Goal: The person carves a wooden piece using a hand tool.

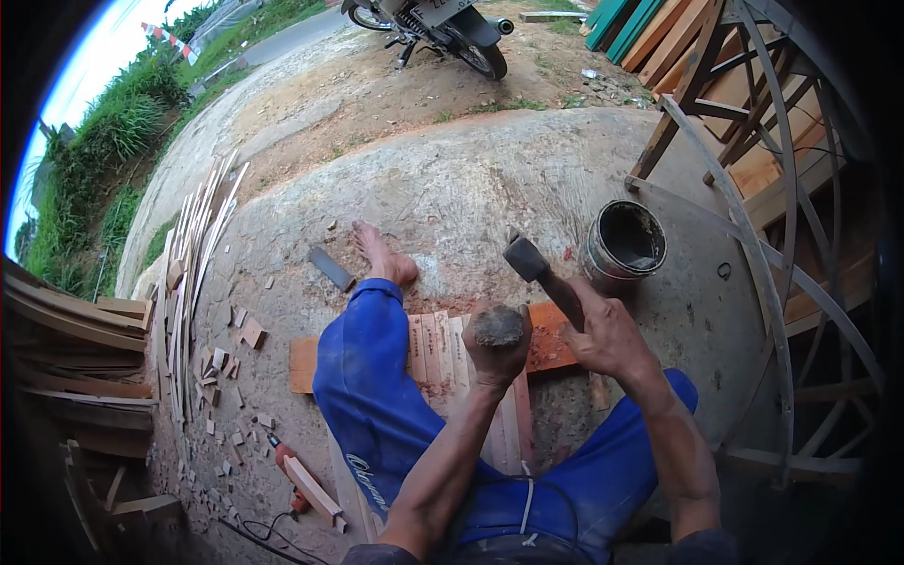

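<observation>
Right hand gripping raised hammer; left hand clenching around grey chisel top, above wooden slats.

L fist: held obj hidden | hammer handle end in R grip | motorbike cut by top edge

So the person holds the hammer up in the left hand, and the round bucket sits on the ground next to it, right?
Not quite. The head view shows the hammer raised in the right hand, not the left. The left hand grips a worn, rounded tool end above the wooden slats. The rest is right: the round bucket sits on the ground close by.
</observation>
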{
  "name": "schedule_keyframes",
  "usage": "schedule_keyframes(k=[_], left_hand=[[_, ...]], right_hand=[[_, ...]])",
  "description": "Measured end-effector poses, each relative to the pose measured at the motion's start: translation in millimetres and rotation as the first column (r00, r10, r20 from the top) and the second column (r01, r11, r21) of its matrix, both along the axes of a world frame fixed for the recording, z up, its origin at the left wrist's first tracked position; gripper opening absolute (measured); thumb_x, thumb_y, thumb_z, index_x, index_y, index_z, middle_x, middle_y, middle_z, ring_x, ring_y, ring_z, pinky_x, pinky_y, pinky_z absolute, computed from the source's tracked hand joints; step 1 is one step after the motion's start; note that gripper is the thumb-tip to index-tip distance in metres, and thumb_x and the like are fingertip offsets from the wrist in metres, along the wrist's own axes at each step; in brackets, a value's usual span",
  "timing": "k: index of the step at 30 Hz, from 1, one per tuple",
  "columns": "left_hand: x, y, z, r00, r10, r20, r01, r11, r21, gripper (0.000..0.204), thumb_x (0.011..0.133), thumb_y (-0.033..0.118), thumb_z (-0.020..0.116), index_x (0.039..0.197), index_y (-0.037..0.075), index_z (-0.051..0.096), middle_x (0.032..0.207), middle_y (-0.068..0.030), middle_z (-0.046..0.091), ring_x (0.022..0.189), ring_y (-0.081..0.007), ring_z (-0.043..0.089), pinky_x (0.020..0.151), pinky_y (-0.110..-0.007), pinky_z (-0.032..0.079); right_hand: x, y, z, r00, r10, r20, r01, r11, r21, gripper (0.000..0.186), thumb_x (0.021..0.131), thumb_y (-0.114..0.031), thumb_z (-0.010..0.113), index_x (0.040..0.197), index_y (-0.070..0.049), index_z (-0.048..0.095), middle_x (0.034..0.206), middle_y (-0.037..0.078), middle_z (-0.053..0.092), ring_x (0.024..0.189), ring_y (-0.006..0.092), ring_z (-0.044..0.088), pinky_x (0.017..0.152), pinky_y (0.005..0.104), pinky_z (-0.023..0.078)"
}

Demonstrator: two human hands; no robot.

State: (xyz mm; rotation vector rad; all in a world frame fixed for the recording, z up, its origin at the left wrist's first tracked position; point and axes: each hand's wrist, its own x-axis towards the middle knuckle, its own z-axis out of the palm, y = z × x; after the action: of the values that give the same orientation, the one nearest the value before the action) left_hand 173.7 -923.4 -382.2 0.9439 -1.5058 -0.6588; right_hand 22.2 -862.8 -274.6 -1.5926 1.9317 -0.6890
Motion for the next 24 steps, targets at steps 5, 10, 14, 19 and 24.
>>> schedule_keyframes(k=[5, 10, 14, 19, 24], left_hand=[[-11, -174, -41, 0.994, 0.076, -0.075, -0.019, 0.816, 0.577, 0.024, 0.078, 0.011, 0.071, 0.060, 0.005, 0.056, 0.055, -0.0005, 0.051, 0.043, -0.0119, 0.045, 0.041, -0.034, 0.036], [-29, -112, -31, 0.987, 0.005, -0.162, 0.042, 0.958, 0.284, 0.023, 0.081, 0.015, 0.074, 0.067, 0.002, 0.061, 0.058, -0.0037, 0.060, 0.051, -0.0147, 0.056, 0.052, -0.034, 0.046], [-27, -118, -21, 0.990, -0.030, -0.137, 0.078, 0.931, 0.356, 0.020, 0.082, 0.011, 0.071, 0.068, 0.001, 0.060, 0.059, -0.0058, 0.058, 0.049, -0.0152, 0.053, 0.048, -0.034, 0.043], [-18, -186, -61, 0.997, 0.069, -0.029, -0.025, 0.680, 0.732, 0.021, 0.077, 0.008, 0.068, 0.061, 0.003, 0.056, 0.053, -0.0054, 0.052, 0.040, -0.0148, 0.045, 0.039, -0.036, 0.034], [-37, -130, -35, 0.983, -0.015, -0.184, 0.059, 0.970, 0.235, 0.019, 0.078, 0.007, 0.069, 0.064, 0.005, 0.056, 0.056, -0.0032, 0.053, 0.041, -0.0129, 0.047, 0.039, -0.033, 0.036]], right_hand=[[24, 17, -74, 0.910, -0.137, 0.390, 0.173, 0.983, -0.058, 0.047, 0.082, -0.010, 0.068, 0.126, 0.002, 0.055, 0.100, 0.015, 0.069, 0.092, 0.0217, 0.066, 0.085, 0.0354, 0.051], [-10, 39, -79, 0.883, -0.265, 0.389, 0.245, 0.964, 0.100, 0.052, 0.082, -0.011, 0.070, 0.129, 0.003, 0.052, 0.102, 0.016, 0.069, 0.092, 0.0223, 0.066, 0.085, 0.0362, 0.051], [-7, 41, -86, 0.869, -0.224, 0.441, 0.263, 0.964, -0.030, 0.054, 0.082, -0.011, 0.072, 0.131, 0.002, 0.050, 0.103, 0.015, 0.068, 0.092, 0.0211, 0.066, 0.085, 0.0355, 0.051], [8, 31, -74, 0.868, -0.230, 0.440, 0.195, 0.973, 0.124, 0.052, 0.083, -0.014, 0.071, 0.129, -0.001, 0.053, 0.100, 0.015, 0.068, 0.090, 0.0244, 0.067, 0.081, 0.0380, 0.051], [-2, 45, -72, 0.907, -0.231, 0.352, 0.256, 0.966, -0.027, 0.051, 0.083, -0.014, 0.070, 0.130, -0.002, 0.053, 0.097, 0.017, 0.069, 0.089, 0.0266, 0.068, 0.079, 0.0400, 0.052]])
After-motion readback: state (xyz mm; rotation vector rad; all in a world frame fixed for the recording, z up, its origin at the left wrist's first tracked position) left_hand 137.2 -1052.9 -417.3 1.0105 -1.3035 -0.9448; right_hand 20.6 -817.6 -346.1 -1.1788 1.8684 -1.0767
